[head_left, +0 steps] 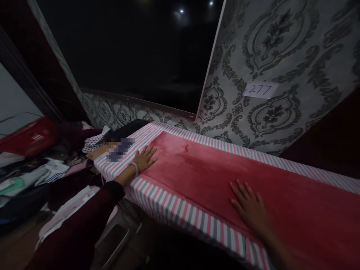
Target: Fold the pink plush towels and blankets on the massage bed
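"Please, where is the red cloth (194, 157)?"

"It lies spread along the striped worktop (182, 210), and the stripes show at the far edge and at the near edge."

"And the hands?"

"Both are open, with fingers apart. The left hand (144, 158) is palm down at the cloth's left end, toward the worktop's left near corner. The right hand (249, 204) is on the cloth farther right, toward the near edge; how firmly it presses, I cannot tell."
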The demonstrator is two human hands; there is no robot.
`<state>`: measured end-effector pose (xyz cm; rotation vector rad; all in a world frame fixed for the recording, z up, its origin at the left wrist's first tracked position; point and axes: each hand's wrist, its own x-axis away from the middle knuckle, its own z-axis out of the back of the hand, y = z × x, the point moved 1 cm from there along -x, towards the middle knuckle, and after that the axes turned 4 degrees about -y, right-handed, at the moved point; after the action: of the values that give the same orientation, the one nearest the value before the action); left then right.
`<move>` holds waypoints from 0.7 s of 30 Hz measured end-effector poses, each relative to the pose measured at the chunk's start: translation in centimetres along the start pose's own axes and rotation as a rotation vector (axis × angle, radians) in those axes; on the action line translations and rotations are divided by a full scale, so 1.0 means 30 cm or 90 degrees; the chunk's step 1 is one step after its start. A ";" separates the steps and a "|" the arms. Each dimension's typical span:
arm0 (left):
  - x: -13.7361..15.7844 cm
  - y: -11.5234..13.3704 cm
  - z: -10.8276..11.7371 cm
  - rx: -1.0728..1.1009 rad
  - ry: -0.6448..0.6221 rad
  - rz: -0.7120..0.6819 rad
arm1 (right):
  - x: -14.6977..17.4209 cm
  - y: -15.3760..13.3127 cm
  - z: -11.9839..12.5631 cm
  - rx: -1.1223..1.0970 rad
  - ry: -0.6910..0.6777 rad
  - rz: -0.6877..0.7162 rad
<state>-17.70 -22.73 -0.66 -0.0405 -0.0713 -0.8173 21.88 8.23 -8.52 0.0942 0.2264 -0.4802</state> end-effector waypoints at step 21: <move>0.161 0.119 0.070 -0.052 0.090 0.020 | 0.312 -0.022 0.178 -0.045 -0.023 -0.134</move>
<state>-11.89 -23.67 1.79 -0.0609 0.0961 -0.7901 30.68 2.69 -5.60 -0.0072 0.2190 -0.6820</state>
